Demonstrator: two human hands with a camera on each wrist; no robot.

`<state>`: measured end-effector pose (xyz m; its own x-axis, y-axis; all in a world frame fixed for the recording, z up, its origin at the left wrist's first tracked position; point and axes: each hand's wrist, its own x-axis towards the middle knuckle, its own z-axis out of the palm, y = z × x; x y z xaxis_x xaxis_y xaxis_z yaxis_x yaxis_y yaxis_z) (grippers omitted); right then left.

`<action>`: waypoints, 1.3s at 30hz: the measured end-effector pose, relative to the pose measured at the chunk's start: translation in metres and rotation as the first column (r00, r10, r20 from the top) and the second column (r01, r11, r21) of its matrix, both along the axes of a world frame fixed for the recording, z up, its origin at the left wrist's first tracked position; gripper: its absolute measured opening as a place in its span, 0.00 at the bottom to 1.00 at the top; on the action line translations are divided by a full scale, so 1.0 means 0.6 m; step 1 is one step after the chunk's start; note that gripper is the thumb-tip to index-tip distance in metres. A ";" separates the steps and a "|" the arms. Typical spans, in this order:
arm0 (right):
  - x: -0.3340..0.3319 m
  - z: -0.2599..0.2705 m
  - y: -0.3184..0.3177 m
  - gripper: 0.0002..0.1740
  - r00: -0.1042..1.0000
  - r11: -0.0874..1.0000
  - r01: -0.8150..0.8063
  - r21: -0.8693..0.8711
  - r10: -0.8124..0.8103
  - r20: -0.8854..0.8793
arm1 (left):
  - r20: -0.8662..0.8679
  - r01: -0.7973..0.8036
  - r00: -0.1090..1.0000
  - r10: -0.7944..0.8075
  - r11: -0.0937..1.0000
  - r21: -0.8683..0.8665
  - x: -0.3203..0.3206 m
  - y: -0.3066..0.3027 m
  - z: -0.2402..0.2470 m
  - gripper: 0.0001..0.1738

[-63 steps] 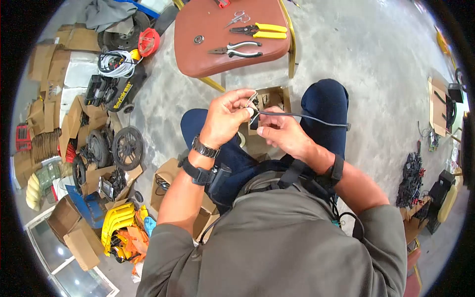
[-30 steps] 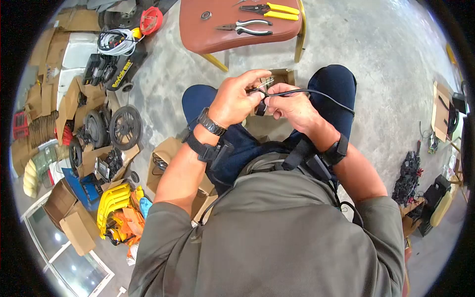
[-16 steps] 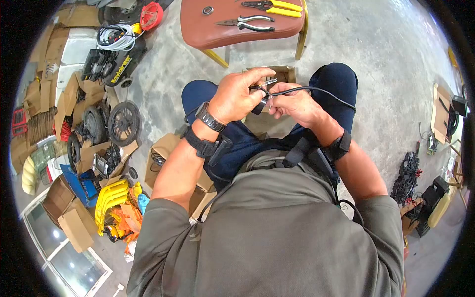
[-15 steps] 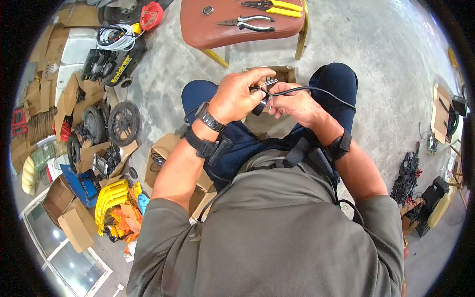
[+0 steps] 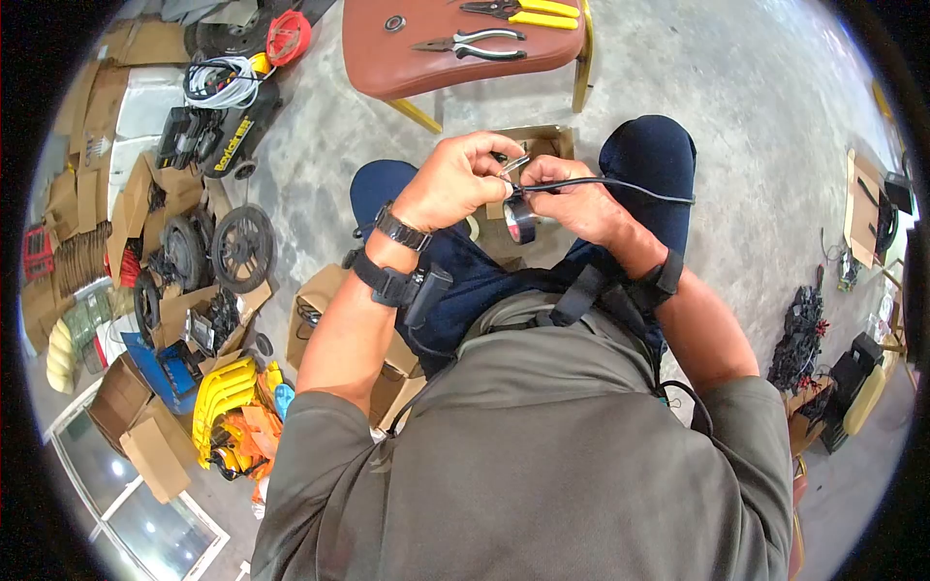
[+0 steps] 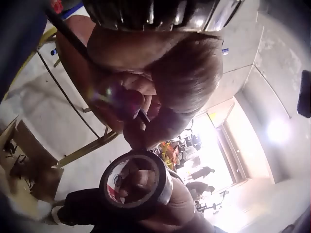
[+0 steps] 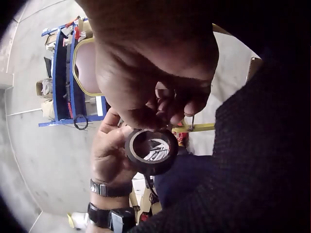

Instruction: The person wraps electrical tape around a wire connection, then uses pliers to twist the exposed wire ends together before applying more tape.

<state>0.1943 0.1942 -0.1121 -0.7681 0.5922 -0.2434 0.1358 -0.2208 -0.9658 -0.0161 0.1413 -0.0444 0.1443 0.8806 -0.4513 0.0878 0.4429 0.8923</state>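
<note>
Above the smooth grey concrete floor [image 5: 678, 77], left hand [image 5: 450, 184] pinches the round black cable [image 5: 620, 182] at its end; right hand [image 5: 576, 205] grips farther along. Ring-shaped black tape roll [image 5: 526, 230] hangs between: maintain even tension.

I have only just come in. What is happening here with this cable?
A person is working on a dark cable with both hands. The left hand pinches its thin wire ends, and the right hand grips the cable close beside them. A roll of black tape hangs under the wire ends; whether its tape is stuck to them cannot be told. Pliers and a yellow-handled tool lie on the brown seat in front, not in use.
</note>
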 end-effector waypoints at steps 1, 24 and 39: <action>-0.002 -0.001 -0.002 0.08 1.000 1.000 0.025 0.002 -0.025 -0.006 | 0.007 -0.005 1.000 0.006 1.000 -0.012 0.001 0.001 0.002 0.25; 0.043 0.077 -0.039 0.09 0.997 0.954 -0.010 -0.301 0.032 0.070 | 0.055 -0.178 0.983 0.175 0.983 0.051 0.003 -0.009 -0.028 0.17; 0.044 0.113 -0.002 0.21 0.957 0.848 0.141 -0.511 -0.249 -0.148 | 0.099 -0.241 0.968 0.231 0.964 0.113 0.008 -0.017 -0.020 0.21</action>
<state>0.2204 0.1930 -0.0445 -0.7131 0.5792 -0.3949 -0.1451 -0.6731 -0.7252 -0.0110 0.1310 -0.0566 -0.0417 0.9421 -0.3328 -0.0836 0.3287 0.9407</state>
